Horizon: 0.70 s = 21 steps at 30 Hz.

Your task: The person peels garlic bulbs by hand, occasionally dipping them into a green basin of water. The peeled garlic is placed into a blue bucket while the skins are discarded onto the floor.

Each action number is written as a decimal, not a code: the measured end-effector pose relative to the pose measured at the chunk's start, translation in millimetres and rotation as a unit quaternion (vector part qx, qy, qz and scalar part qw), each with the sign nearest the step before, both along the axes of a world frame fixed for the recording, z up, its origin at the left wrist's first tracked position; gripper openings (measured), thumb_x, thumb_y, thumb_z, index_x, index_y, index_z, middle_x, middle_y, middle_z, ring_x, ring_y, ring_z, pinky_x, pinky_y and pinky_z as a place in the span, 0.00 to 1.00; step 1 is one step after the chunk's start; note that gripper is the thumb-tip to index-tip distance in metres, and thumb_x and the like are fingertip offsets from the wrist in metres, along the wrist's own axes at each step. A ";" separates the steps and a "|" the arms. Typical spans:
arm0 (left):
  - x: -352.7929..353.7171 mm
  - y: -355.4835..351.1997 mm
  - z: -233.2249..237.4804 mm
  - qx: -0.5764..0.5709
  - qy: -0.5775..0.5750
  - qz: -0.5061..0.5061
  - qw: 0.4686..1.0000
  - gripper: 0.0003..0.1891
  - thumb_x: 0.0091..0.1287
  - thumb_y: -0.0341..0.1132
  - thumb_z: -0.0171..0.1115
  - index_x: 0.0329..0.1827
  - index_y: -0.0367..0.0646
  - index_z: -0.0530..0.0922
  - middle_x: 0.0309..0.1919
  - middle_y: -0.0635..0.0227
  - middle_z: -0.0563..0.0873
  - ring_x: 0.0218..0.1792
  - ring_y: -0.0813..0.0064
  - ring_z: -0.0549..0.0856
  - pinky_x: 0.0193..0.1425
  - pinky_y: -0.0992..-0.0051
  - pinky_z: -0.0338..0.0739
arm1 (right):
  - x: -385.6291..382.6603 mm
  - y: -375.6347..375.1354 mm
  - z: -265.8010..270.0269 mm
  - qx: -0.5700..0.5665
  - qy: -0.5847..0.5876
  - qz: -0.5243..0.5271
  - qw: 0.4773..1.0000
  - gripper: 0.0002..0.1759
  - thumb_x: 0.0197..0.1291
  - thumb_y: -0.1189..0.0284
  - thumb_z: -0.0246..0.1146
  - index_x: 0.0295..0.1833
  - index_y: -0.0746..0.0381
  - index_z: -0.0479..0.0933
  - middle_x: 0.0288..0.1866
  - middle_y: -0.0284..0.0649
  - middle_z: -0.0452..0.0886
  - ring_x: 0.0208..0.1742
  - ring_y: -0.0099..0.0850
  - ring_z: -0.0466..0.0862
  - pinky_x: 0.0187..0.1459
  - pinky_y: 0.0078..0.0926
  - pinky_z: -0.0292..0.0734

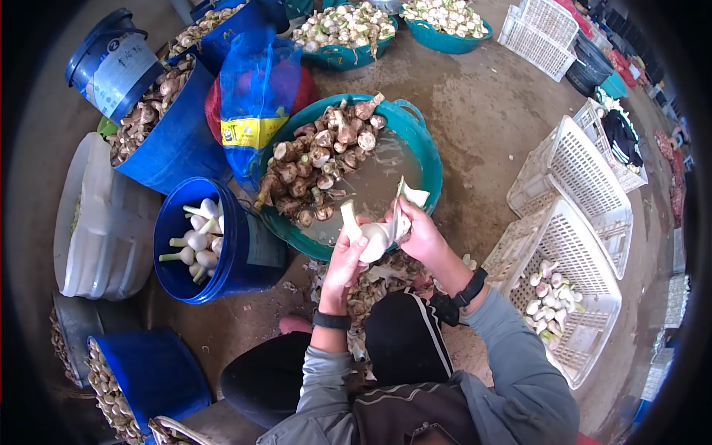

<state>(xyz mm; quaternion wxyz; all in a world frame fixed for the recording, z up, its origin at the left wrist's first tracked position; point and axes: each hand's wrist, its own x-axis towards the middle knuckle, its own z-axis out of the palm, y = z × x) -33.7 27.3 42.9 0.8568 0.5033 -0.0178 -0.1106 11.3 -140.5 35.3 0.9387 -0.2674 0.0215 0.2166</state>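
Above the near rim of a teal tub (pixel 428 159), my left hand (pixel 345 256) grips a white garlic bulb (pixel 377 241) whose short pale stem sticks up past the thumb. My right hand (pixel 423 231) pinches a strip of loose garlic skin (pixel 403 204) at the bulb's right side, the strip curling upward. Brown, unpeeled garlic bulbs (pixel 322 152) are heaped in the tub's left half, with murky water at the right. Left of my hands, a blue bucket (pixel 256 241) contains clean white garlic bulbs (pixel 202 241) with trimmed stems.
Peeled skins (pixel 386 285) litter the floor below my hands. White plastic crates (pixel 567 256) line the right side, one holding garlic. A blue plastic bag (pixel 259 81) stands behind the tub. Blue barrels (pixel 182 133) of garlic are at left, more teal tubs (pixel 337 55) at the back.
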 end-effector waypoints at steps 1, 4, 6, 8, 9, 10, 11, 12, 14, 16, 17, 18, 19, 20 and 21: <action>0.3 4.2 -5.7 -0.007 -0.007 -0.033 0.999 0.24 0.64 0.46 0.63 0.56 0.42 0.70 0.45 0.68 0.81 0.37 0.80 0.81 0.39 0.79 0.77 | 0.2 0.0 3.3 0.051 -0.012 0.023 0.998 0.16 0.72 0.60 0.44 0.37 0.58 0.70 0.29 0.37 0.78 0.31 0.29 0.79 0.36 0.28 0.75; 8.1 10.4 -21.0 0.057 0.008 -0.039 0.998 0.18 0.68 0.40 0.57 0.56 0.39 0.72 0.45 0.69 0.80 0.45 0.80 0.78 0.50 0.79 0.73 | -4.8 0.8 5.0 -0.070 -0.006 0.018 0.997 0.15 0.72 0.61 0.44 0.36 0.57 0.68 0.25 0.34 0.73 0.27 0.24 0.73 0.31 0.22 0.70; 10.1 1.7 -37.7 0.111 0.021 0.055 0.992 0.14 0.71 0.36 0.53 0.53 0.38 0.76 0.45 0.71 0.79 0.46 0.84 0.75 0.51 0.84 0.68 | -12.2 8.4 15.4 -0.199 -0.007 -0.008 0.980 0.13 0.72 0.60 0.45 0.37 0.56 0.67 0.23 0.30 0.68 0.23 0.19 0.67 0.26 0.18 0.63; 8.8 -13.4 -38.0 0.138 0.043 0.112 0.983 0.15 0.72 0.38 0.52 0.55 0.38 0.74 0.43 0.71 0.79 0.44 0.82 0.76 0.51 0.80 0.70 | -19.6 17.5 23.1 -0.313 -0.037 0.007 0.949 0.12 0.71 0.61 0.47 0.42 0.57 0.67 0.23 0.27 0.65 0.23 0.17 0.65 0.27 0.16 0.61; 7.7 -18.9 -37.7 0.121 0.035 0.141 0.982 0.15 0.72 0.38 0.51 0.56 0.37 0.72 0.42 0.71 0.80 0.44 0.80 0.78 0.52 0.78 0.72 | -20.7 18.0 18.9 -0.296 -0.035 0.042 0.954 0.11 0.71 0.61 0.48 0.43 0.58 0.68 0.23 0.26 0.64 0.24 0.16 0.64 0.27 0.15 0.60; 7.8 -17.6 -36.0 0.121 0.036 0.141 0.982 0.15 0.72 0.38 0.51 0.56 0.37 0.72 0.42 0.71 0.80 0.44 0.80 0.78 0.52 0.78 0.72 | -19.0 17.8 10.9 -0.194 -0.033 0.007 0.980 0.16 0.67 0.56 0.54 0.41 0.59 0.71 0.22 0.26 0.68 0.22 0.16 0.67 0.24 0.17 0.62; 8.0 -14.0 -34.6 0.002 0.113 0.137 0.984 0.16 0.72 0.38 0.50 0.56 0.37 0.71 0.42 0.68 0.81 0.44 0.76 0.79 0.52 0.74 0.74 | -18.1 11.6 16.2 -0.144 0.043 -0.037 0.988 0.15 0.68 0.58 0.53 0.39 0.60 0.71 0.22 0.27 0.68 0.20 0.16 0.67 0.23 0.17 0.62; 10.0 -9.0 -33.0 -0.119 0.186 0.133 0.966 0.16 0.72 0.37 0.50 0.57 0.37 0.70 0.42 0.66 0.82 0.45 0.73 0.81 0.53 0.71 0.76 | -18.1 -7.5 24.9 -0.163 -0.002 -0.033 0.986 0.16 0.68 0.58 0.53 0.41 0.61 0.72 0.23 0.27 0.68 0.20 0.16 0.67 0.23 0.17 0.63; 15.5 1.1 -41.4 -0.212 0.213 0.154 0.941 0.16 0.73 0.38 0.46 0.55 0.36 0.69 0.44 0.60 0.82 0.45 0.67 0.82 0.53 0.65 0.77 | -26.1 -52.8 49.5 -0.286 -0.075 -0.040 0.954 0.17 0.67 0.59 0.54 0.45 0.64 0.73 0.24 0.28 0.70 0.21 0.16 0.68 0.24 0.16 0.65; 20.8 -0.3 -34.1 -0.228 0.232 0.175 0.929 0.16 0.74 0.39 0.45 0.55 0.37 0.70 0.44 0.60 0.82 0.45 0.67 0.82 0.52 0.65 0.77 | -41.7 -60.0 56.6 -0.480 -0.124 -0.077 0.865 0.20 0.67 0.58 0.54 0.50 0.65 0.74 0.26 0.31 0.74 0.22 0.14 0.69 0.25 0.14 0.68; 23.4 -3.8 -31.2 -0.222 0.225 0.158 0.935 0.16 0.74 0.40 0.45 0.54 0.37 0.70 0.43 0.60 0.82 0.45 0.67 0.82 0.52 0.65 0.77 | -42.0 -68.9 6.4 -0.529 -0.127 -0.043 0.838 0.20 0.65 0.58 0.56 0.52 0.62 0.75 0.28 0.34 0.78 0.23 0.22 0.75 0.25 0.20 0.72; 21.0 -8.1 -29.1 -0.215 0.222 0.138 0.941 0.16 0.74 0.41 0.44 0.54 0.37 0.70 0.43 0.61 0.82 0.44 0.67 0.82 0.51 0.65 0.77 | -47.2 -82.7 -42.6 -0.672 -0.221 0.086 0.702 0.21 0.63 0.58 0.58 0.54 0.61 0.74 0.33 0.37 0.79 0.27 0.28 0.78 0.30 0.24 0.74; 18.0 -13.1 -26.4 -0.216 0.223 0.133 0.941 0.16 0.74 0.41 0.44 0.54 0.37 0.70 0.43 0.61 0.82 0.44 0.67 0.82 0.51 0.65 0.77 | -49.9 -81.7 -44.1 -0.772 -0.303 0.209 0.519 0.23 0.61 0.58 0.60 0.56 0.61 0.73 0.37 0.39 0.81 0.32 0.33 0.81 0.35 0.28 0.77; 18.6 -16.6 -22.6 -0.204 0.217 0.148 0.943 0.16 0.73 0.41 0.46 0.55 0.39 0.71 0.44 0.63 0.81 0.46 0.68 0.81 0.52 0.65 0.76 | -48.2 -80.5 -44.7 -0.774 -0.305 0.205 0.516 0.23 0.61 0.58 0.60 0.56 0.61 0.73 0.37 0.39 0.81 0.32 0.33 0.81 0.35 0.28 0.77; 21.5 -17.1 -18.9 -0.190 0.211 0.164 0.945 0.16 0.73 0.41 0.47 0.56 0.41 0.71 0.45 0.66 0.81 0.47 0.69 0.80 0.52 0.65 0.75 | -46.1 -73.5 -47.9 -0.754 -0.402 0.109 0.508 0.23 0.61 0.59 0.60 0.57 0.61 0.72 0.42 0.42 0.80 0.38 0.38 0.81 0.41 0.30 0.76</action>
